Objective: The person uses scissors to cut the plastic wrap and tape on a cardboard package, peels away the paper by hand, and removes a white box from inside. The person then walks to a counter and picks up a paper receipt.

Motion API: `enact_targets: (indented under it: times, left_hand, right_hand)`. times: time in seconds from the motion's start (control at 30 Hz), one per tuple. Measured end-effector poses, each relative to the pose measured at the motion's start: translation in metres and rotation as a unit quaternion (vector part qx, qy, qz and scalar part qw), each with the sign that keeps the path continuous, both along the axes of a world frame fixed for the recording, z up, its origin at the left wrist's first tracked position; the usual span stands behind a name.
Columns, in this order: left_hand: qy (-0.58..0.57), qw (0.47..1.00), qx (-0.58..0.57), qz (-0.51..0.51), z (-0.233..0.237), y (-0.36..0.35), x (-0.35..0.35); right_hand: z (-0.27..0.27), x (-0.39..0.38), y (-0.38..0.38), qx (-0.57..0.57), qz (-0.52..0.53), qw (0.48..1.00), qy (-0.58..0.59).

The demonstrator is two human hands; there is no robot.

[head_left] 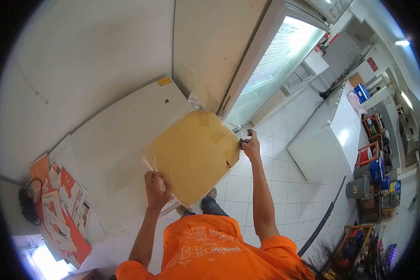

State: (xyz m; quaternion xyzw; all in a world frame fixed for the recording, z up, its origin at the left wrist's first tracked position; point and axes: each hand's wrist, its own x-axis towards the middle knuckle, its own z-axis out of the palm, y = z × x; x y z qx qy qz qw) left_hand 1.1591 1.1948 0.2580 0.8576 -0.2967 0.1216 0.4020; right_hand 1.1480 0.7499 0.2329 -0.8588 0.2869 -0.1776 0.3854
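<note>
A flat yellow-brown board [191, 154], wrapped in clear plastic film, lies over the edge of a white surface in front of my body. My left hand [157, 187] is closed on the film at the board's near-left edge, thumb and fingers pinched together. At the right edge, my right hand [251, 147] is closed around dark-handled scissors [250, 133]; the blades are hard to make out against the film. Loose, crumpled film [196, 100] sticks up at the board's far corner.
The white top [121, 144] carries red and white printed sheets [63, 210] at its left end. A lit glass-door fridge [270, 60] stands ahead. To the right are a white chest freezer [326, 140], a grey bucket [358, 188] and a long dark strip [323, 221] on the tiled floor.
</note>
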Motion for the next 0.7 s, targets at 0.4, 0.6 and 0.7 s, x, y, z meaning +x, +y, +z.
enact_targets:
  times: [0.4,0.6,0.7]
  left_hand:
    - [0.255,0.934,-0.185,0.17,-0.031,-0.006,-0.014]
    - [0.214,0.958,-0.161,0.105,-0.029,0.003,-0.017]
    - [0.292,0.926,-0.213,0.105,-0.019,0.001,-0.021]
  right_hand:
    - [-0.006,-0.013,0.003,0.264,-0.021,0.963,-0.042]
    - [0.005,-0.026,0.016,0.065,-0.027,0.998,-0.001]
    - [-0.022,-0.022,-0.003,0.07,-0.041,0.997,-0.014]
